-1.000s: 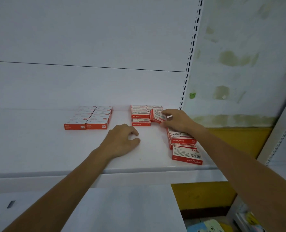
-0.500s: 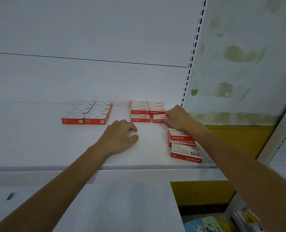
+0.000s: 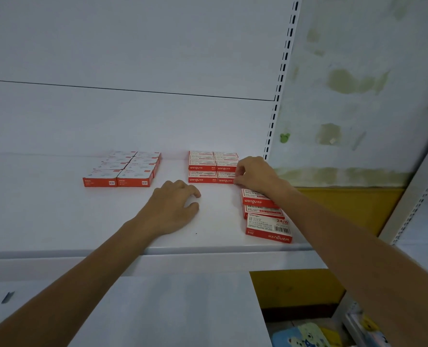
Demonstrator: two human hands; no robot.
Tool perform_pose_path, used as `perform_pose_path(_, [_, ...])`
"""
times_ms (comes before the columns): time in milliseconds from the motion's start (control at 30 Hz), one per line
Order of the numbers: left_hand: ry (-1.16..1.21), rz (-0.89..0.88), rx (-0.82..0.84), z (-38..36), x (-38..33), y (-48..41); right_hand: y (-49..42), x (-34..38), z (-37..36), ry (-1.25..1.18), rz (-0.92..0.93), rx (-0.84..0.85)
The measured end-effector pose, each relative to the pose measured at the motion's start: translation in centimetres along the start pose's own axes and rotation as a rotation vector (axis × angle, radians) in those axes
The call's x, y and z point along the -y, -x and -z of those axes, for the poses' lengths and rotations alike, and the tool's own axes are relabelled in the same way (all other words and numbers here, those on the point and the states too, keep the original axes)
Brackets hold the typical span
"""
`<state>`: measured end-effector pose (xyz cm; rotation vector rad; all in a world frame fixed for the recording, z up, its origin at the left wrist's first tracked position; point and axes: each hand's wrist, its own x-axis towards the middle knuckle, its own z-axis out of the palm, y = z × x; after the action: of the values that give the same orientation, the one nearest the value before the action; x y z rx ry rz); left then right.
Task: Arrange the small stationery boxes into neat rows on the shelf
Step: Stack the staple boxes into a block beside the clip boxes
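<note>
Two hands are up on the white shelf (image 3: 57, 221). The right hand (image 3: 255, 174) has its thumb and fingers curled round the right end of a red staple box (image 3: 224, 178). That box lies flat in the front row of the right block (image 3: 201, 167), touching the box on its left. Its long side runs left to right, along the shelf edge, and its red name side faces the person.

The left hand (image 3: 175, 209) rests on the shelf just in front of that block, fingers loosely bent, holding nothing. Under the right wrist, near the shelf's front edge, is a loose pile (image 3: 266, 216) of the same boxes, a bit crooked. Well to the left sits a tidy left block (image 3: 119, 171) of orange boxes.

A hard push could shove the next box and bend the row. The right arm hangs over the loose pile, so I think a low swing could knock one off the edge.
</note>
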<state>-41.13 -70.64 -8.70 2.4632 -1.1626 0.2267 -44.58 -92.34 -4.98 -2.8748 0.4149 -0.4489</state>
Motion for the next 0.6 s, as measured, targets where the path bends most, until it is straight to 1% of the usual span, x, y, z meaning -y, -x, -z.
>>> perform_pose_path(100, [-0.016,-0.003,-0.001,0.1,-0.1,0.1,-0.1,-0.2,-0.2,-0.031,0.016,-0.018])
perform_pose_path(200, [-0.028,-0.043,-0.013,0.3,-0.4,0.1,-0.2,-0.2,-0.1,0.014,0.023,0.012])
perform_pose_path(267, [-0.044,-0.135,-0.057,0.5,-0.9,0.1,-0.6,0.0,0.4,0.053,0.014,0.102])
perform_pose_path(333, [-0.144,-0.277,-0.113,0.7,-1.3,0.2,-0.8,0.0,0.9,0.008,-0.001,0.185])
perform_pose_path(400, [-0.205,-0.352,-0.124,0.6,-1.7,0.2,-0.4,-0.5,1.2,-0.127,-0.011,0.165])
perform_pose_path(433, [-0.165,-0.34,-0.122,0.5,-1.9,0.2,0.0,-0.9,1.3,-0.198,-0.013,0.108])
perform_pose_path(533, [0.206,-0.145,-0.06,0.5,-2.9,-0.1,1.7,-2.6,2.1,-0.319,-0.027,-0.078])
perform_pose_path(600, [0.339,-0.081,-0.008,0.1,-3.6,-0.6,3.4,-3.6,2.5,-0.367,-0.047,-0.125])
